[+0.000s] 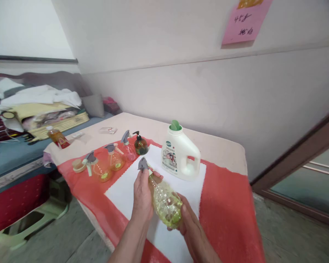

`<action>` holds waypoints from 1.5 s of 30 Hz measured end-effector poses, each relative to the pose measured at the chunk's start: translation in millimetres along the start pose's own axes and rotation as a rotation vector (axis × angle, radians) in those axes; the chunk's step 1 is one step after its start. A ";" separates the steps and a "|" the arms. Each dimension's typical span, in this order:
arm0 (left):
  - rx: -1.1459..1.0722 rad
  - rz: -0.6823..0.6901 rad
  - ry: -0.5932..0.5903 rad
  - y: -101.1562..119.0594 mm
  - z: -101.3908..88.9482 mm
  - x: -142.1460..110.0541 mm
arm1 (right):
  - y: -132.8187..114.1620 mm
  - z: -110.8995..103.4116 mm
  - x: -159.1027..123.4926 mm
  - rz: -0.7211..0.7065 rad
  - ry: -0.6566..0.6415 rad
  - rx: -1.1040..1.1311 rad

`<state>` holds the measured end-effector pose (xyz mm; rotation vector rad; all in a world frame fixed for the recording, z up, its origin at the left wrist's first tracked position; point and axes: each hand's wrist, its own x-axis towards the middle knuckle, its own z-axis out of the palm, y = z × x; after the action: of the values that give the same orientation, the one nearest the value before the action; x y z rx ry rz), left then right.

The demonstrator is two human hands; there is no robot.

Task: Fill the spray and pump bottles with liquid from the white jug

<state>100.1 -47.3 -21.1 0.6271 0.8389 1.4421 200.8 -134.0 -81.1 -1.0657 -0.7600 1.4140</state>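
Note:
A yellow-green, faceted clear spray bottle (166, 202) is tilted in front of me, its grey trigger head (143, 164) pointing up and away. My left hand (143, 191) is closed around its neck. Around the lower body, near the base, wraps my right hand (190, 219). Behind the bottle a white detergent jug (175, 153) with a green piece in its open mouth stands on a white cloth (126, 190). To the left are an orange spray bottle (100, 171), a second orange spray bottle (115, 159), a pink one (129, 150) and a dark pump bottle (141, 145).
A red cloth (224, 204) covers much of the table. A round brush (78, 165) lies at its left. Beyond are a small packet (108, 130) and a bottle of amber liquid (57, 137). A stool (35, 219) stands left; a wall (159, 91) backs the table.

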 end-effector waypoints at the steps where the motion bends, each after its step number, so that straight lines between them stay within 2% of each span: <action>1: 0.021 0.019 0.019 -0.3 0.6 0.1 | 0.2 -0.4 -0.2 -0.109 0.077 -0.132; 3: 0.055 0.028 0.031 -1.8 1.7 0.5 | -0.8 -1.1 -0.9 -0.275 0.190 -0.322; 4: 0.062 0.017 0.027 -2.7 2.2 0.6 | -1.9 -1.2 -1.3 -0.291 0.192 -0.336; 6: 0.047 -0.014 0.002 -4.8 3.1 0.6 | -5.0 -0.8 -1.7 -0.175 0.108 -0.170; 9: 0.004 -0.038 -0.043 -7.3 4.4 -0.1 | -10.4 1.7 -2.3 0.146 -0.067 0.282; 11: 0.008 -0.040 -0.032 -8.0 4.8 -0.5 | -13.2 4.4 -3.0 0.255 -0.079 0.428; 13: 0.024 -0.018 0.025 -7.7 4.9 -0.5 | -14.6 7.3 -3.7 0.213 -0.022 0.380; 16: 0.061 0.044 0.083 -6.0 4.9 -0.5 | -13.8 10.2 -3.9 -0.029 0.169 0.165; 18: 0.086 0.053 0.075 -5.5 4.8 -1.1 | -11.7 9.8 -3.2 -0.114 0.205 0.089; 20: 0.087 0.030 0.055 -5.9 4.9 -1.9 | -9.2 7.6 -2.0 -0.020 0.125 0.142; 22: 0.081 0.011 0.039 -7.2 4.9 -2.5 | -7.8 4.8 -1.1 0.162 0.023 0.255; 24: 0.081 0.013 0.040 -8.4 4.9 -2.6 | -8.4 2.7 -1.2 0.245 -0.010 0.354; 30: 0.123 0.055 0.064 -8.0 4.7 -2.7 | -13.6 2.8 -2.6 -0.003 0.035 0.345; 35: 0.131 0.068 0.061 -7.5 6.1 -4.5 | -8.2 2.3 1.1 0.190 0.039 0.355; 40: 0.145 0.067 0.086 -8.0 6.0 -4.4 | -12.9 0.8 -1.0 0.025 -0.014 0.375; 45: 0.131 0.068 0.077 -7.8 7.7 -5.0 | -13.1 0.9 -1.0 0.155 0.025 0.380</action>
<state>111.1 -51.8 -22.3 0.7081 0.9861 1.4891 205.1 -133.0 -68.7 -0.8552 -0.3737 1.5964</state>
